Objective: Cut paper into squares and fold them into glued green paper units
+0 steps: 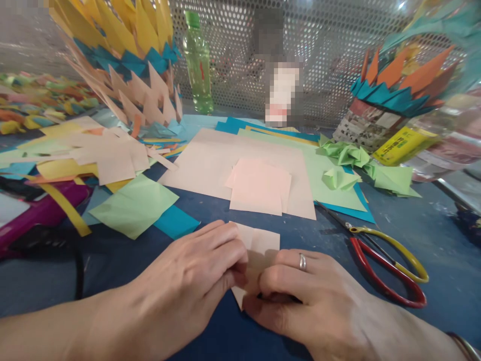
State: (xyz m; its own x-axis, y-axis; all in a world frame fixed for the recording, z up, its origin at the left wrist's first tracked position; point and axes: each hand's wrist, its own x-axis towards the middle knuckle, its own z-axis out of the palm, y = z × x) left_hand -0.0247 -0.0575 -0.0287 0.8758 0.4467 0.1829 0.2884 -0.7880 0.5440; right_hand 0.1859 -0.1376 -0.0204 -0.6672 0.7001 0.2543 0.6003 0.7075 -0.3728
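Observation:
Between my two hands lies a small pale pink paper square (pixel 263 243) on the dark blue tabletop, with a faint crease near its top. My left hand (pixel 210 263) has its fingers curled over the left side of the paper. At the lower right part, my right hand (pixel 296 291), with a ring on one finger, pinches the paper between thumb and bent fingers. The lower edge of the square is partly hidden by both hands. Just beyond it, a small stack of pink paper squares (pixel 259 188) rests on a larger pale sheet (pixel 199 160).
Scissors (pixel 353 230) with red and yellow handles lie to the right, near folded green paper pieces (pixel 345 153). Left are a green square (pixel 135 205), paper scraps (pixel 108 150) and a purple tool (pixel 48 215). Behind stand a layered paper model (pixel 146 95) and a green bottle (pixel 199 70).

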